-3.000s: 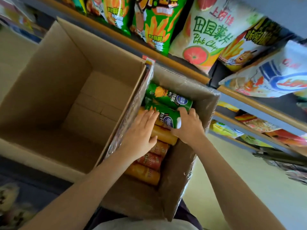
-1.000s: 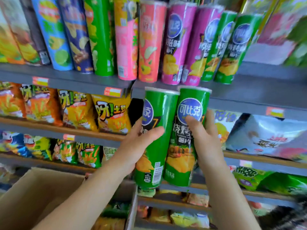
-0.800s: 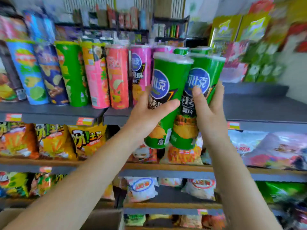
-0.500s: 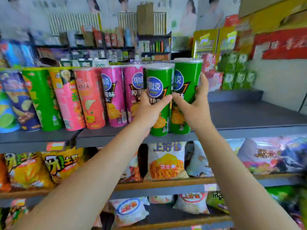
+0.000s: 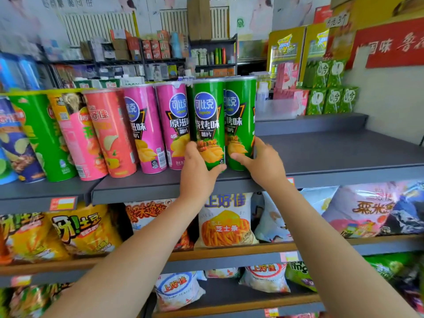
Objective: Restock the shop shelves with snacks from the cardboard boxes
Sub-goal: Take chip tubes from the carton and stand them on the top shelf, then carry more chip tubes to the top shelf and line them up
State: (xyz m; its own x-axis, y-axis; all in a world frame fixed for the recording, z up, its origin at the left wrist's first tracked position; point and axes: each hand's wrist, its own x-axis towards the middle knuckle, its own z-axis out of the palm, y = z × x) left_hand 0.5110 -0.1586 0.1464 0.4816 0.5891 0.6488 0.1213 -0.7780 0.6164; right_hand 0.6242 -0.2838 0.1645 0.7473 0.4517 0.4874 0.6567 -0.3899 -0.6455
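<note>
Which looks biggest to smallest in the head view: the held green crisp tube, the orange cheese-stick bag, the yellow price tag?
1. Green cardboard crisp tube
2. Orange-and-white cheese-stick bag, close in size; nearness leaves this unsure
3. Yellow-and-red shelf price tag, clearly smallest

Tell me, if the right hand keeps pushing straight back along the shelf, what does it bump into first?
Probably nothing soon: behind the right hand and its green can the grey shelf looks bare up to a raised step, though depth is hard to judge.

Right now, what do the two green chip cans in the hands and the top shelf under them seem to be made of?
Left green can and right green can: probably paperboard tubes in glossy printed wrap, judging by the sheen and rigid straight walls; each has a pale lid, material unclear. Top shelf: likely painted metal, matte grey, with a thin folded front lip. The left hand and right hand grip the cans' bases.
</note>
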